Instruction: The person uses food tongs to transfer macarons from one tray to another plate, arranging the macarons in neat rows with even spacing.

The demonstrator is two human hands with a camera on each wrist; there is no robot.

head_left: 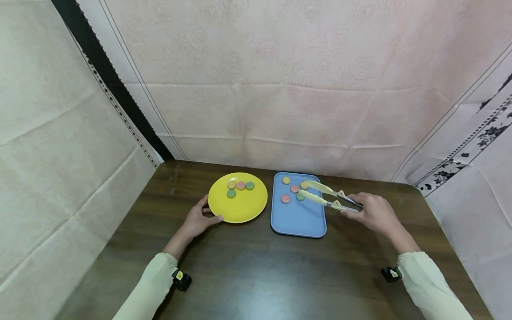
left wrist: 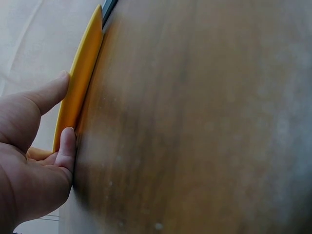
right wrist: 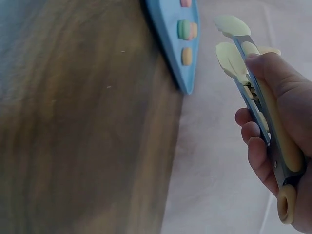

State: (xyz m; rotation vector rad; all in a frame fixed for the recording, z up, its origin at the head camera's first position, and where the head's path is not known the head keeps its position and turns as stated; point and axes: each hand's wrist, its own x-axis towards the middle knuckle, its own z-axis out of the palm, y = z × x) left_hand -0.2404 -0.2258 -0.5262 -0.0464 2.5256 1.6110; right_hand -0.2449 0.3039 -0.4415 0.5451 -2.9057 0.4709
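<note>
My left hand [head_left: 198,218] holds the left rim of a round yellow plate [head_left: 248,209], which lies on the table. In the left wrist view the thumb and fingers sit against the plate's edge [left wrist: 80,92]. Several small macarons [head_left: 241,186], pink, green and yellow, lie on the plate's far half. In my right hand [head_left: 374,212] is a pair of tongs [right wrist: 273,117] with cream tips. Those tips are spread apart over a blue tray [head_left: 298,222], above its right side. More macarons [head_left: 286,199] lie on the tray; one green piece is close to the near tip.
The dark wooden table [head_left: 256,275] runs up to a pale cloth wall [head_left: 280,111] behind the plate and tray. Cloth also hangs at both sides. Plate and tray stand side by side with a narrow gap.
</note>
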